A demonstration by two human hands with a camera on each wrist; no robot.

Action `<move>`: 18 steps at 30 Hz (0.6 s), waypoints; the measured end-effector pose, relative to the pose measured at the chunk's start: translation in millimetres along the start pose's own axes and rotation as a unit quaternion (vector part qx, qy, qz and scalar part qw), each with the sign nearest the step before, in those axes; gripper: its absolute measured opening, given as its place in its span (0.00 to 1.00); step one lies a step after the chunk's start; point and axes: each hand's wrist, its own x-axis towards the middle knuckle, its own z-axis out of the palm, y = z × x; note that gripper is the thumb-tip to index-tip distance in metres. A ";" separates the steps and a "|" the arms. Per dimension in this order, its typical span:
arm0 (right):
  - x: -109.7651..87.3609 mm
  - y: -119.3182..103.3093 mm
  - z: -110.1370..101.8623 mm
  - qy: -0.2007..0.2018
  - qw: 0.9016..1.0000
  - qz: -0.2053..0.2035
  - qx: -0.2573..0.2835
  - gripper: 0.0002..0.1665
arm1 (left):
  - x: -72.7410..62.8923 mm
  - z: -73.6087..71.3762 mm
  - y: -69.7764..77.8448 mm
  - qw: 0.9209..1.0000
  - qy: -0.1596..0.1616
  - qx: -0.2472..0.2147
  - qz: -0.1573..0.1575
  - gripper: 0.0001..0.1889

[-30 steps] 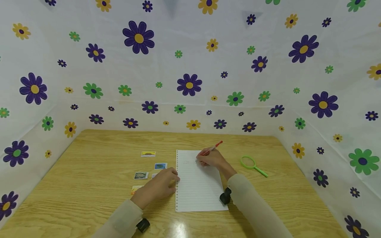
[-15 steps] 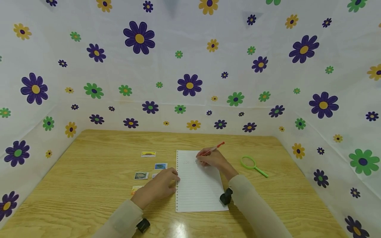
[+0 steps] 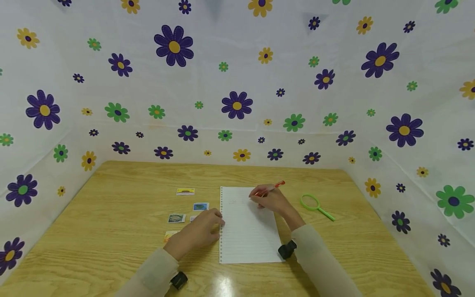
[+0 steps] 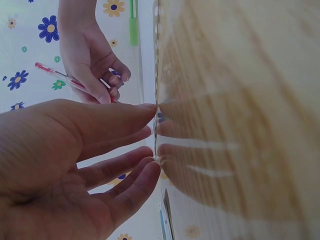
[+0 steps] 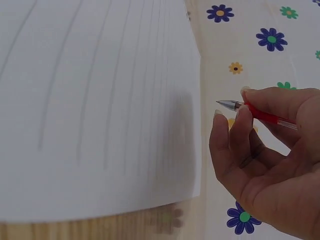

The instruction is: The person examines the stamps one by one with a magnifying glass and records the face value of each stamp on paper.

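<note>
My right hand [image 3: 273, 202] pinches a red pen [image 5: 272, 118] between thumb and fingers, over the upper right of a lined sheet of paper [image 3: 248, 235]. In the right wrist view the metal pen tip shows apart from the sheet. Faint pencil-thin writing [image 3: 234, 202] runs along the paper's top line. My left hand [image 3: 200, 229] rests at the punched left edge of the sheet; in the left wrist view its thumb [image 4: 125, 114] and loosely bent fingertips touch down by that edge. Several small picture cards lie left of this hand, one partly hidden behind it.
A yellow card [image 3: 185, 192], a blue card [image 3: 201, 206] and a dark green card [image 3: 176, 218] lie on the wooden table [image 3: 122, 206]. A green magnifying glass [image 3: 325, 214] lies to the right. Flower-patterned cloth [image 3: 208, 82] surrounds the table's back and sides.
My right hand has shifted slightly to the right, and the pen's rear end has swung right and dipped. The left hand and the paper stay in place.
</note>
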 end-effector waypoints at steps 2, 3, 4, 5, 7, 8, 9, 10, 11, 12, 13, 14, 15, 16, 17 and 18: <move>-3.5 -1.4 -1.9 0.004 1.000 -0.007 -0.017 0.06 | 0.1 -0.2 -0.1 1.000 -0.001 0.001 0.002 0.16; -5.4 -1.9 -2.8 0.007 1.000 -0.010 -0.026 0.06 | 0.2 -0.1 -0.2 1.000 -0.002 0.002 0.003 0.16; -7.1 -2.0 -3.6 0.010 0.999 -0.014 -0.033 0.06 | 0.4 0.1 -0.3 1.000 -0.002 0.003 0.004 0.16; -9.2 -2.1 -4.5 0.014 0.999 -0.021 -0.041 0.05 | 0.7 0.2 -0.4 1.000 -0.002 0.004 0.005 0.16; -13.1 -2.2 -6.3 0.022 0.998 -0.037 -0.056 0.03 | 0.9 0.6 -0.7 1.000 -0.002 0.005 0.004 0.16; -15.1 -2.2 -7.3 0.026 0.997 -0.045 -0.061 0.03 | 1.0 0.8 -0.8 1.000 -0.002 0.005 0.004 0.16; -17.0 -2.1 -8.4 0.029 0.996 -0.054 -0.067 0.02 | 1.1 1.0 -1.0 1.000 -0.002 0.004 0.004 0.16; -18.7 -1.7 -9.3 0.031 0.995 -0.065 -0.069 0.02 | 1.0 1.2 -1.1 1.000 -0.002 0.004 0.004 0.16; -20.5 -1.3 -10.5 0.031 0.994 -0.077 -0.071 0.03 | 0.8 1.3 -1.3 1.000 -0.003 0.003 0.002 0.16; -21.9 -0.9 -11.6 0.031 0.993 -0.088 -0.073 0.03 | 0.6 1.3 -1.3 1.000 -0.003 0.002 0.001 0.16; -23.4 -0.2 -12.8 0.029 0.992 -0.102 -0.076 0.03 | 0.4 1.3 -1.3 1.000 -0.003 0.002 0.000 0.16; -24.8 0.4 -14.2 0.029 0.990 -0.113 -0.078 0.03 | 0.2 1.2 -1.3 1.000 -0.003 0.002 0.000 0.16; -26.2 1.4 -15.7 0.028 0.989 -0.125 -0.079 0.02 | 0.0 1.1 -1.3 1.000 -0.003 0.002 -0.001 0.16; -27.6 2.4 -17.3 0.028 0.986 -0.140 -0.083 0.03 | -0.2 0.8 -1.1 1.000 -0.002 0.002 -0.001 0.16; -28.7 3.3 -18.8 0.031 0.984 -0.150 -0.092 0.03 | -0.2 0.6 -1.1 1.000 -0.002 0.003 -0.001 0.16; -29.9 4.1 -20.3 0.036 0.980 -0.163 -0.105 0.02 | -0.2 0.3 -0.9 1.000 -0.001 0.004 0.000 0.16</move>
